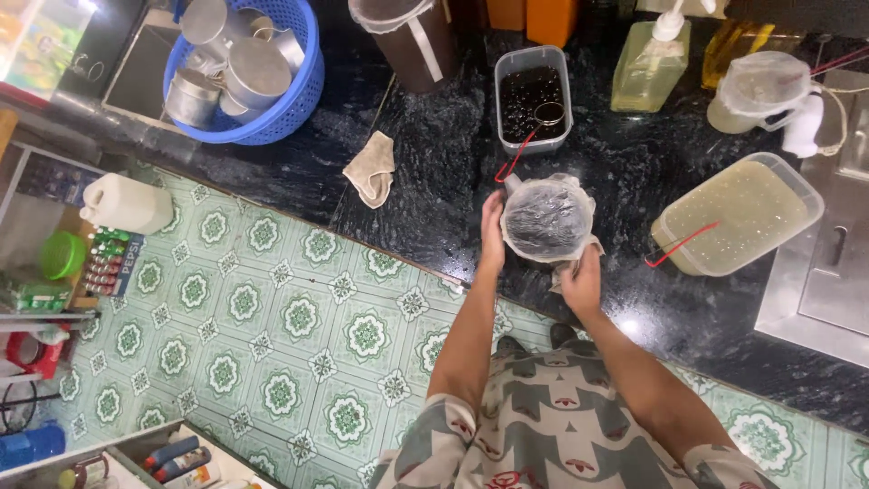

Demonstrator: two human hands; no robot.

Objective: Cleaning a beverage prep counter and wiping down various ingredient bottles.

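Note:
A clear plastic jug (pixel 547 217) covered with plastic film stands near the front edge of the black stone counter (pixel 434 181). My left hand (pixel 491 231) presses against its left side, fingers wrapped on the wall. My right hand (pixel 582 281) grips its lower right side, with a bit of cloth showing under the fingers. Just behind the jug is a rectangular tub of dark pearls (pixel 532 95) with a red-handled strainer spoon (pixel 540 122) resting in it.
A tub of pale liquid (pixel 738 217) with a red-handled utensil sits to the right, by a metal sink edge (pixel 815 281). A crumpled rag (pixel 372 169), a blue basket of metal cups (pixel 244 68), a pump bottle (pixel 650 63) and a film-covered pitcher (pixel 765 91) stand around. Green patterned floor tiles lie left.

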